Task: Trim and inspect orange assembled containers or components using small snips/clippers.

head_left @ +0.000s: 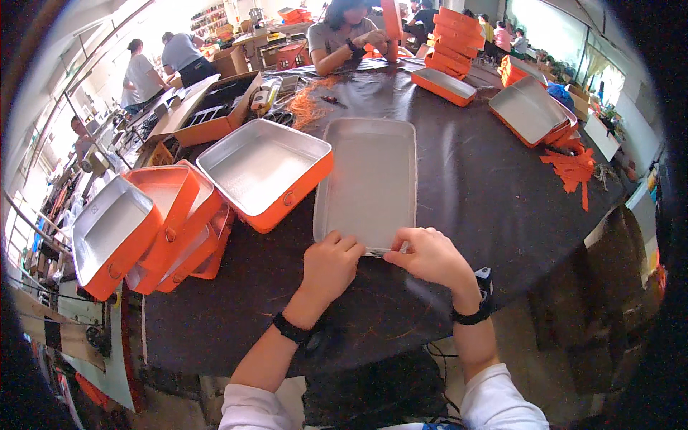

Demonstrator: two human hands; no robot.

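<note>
A shallow rectangular case [367, 183] with a grey inside lies open side up on the dark table, its short end towards me. At the left of that near end, my left hand [331, 266] is closed with its fingertips on the rim. My right hand [432, 259] pinches the same near edge at its right corner, thumb and forefinger together. Whether a small part sits between those fingers is hidden. Left of this case, and close to it, stands an orange case [264, 172] with a silvery inside and a metal ring on its front.
Several orange cases [118, 229] lean in a pile at the left. More orange cases [527, 107], orange scraps [573, 172] and a tall stack [455, 43] stand at the far right. Across the table [487, 215], a co-worker [347, 39] handles an orange piece beside loose orange threads [312, 104].
</note>
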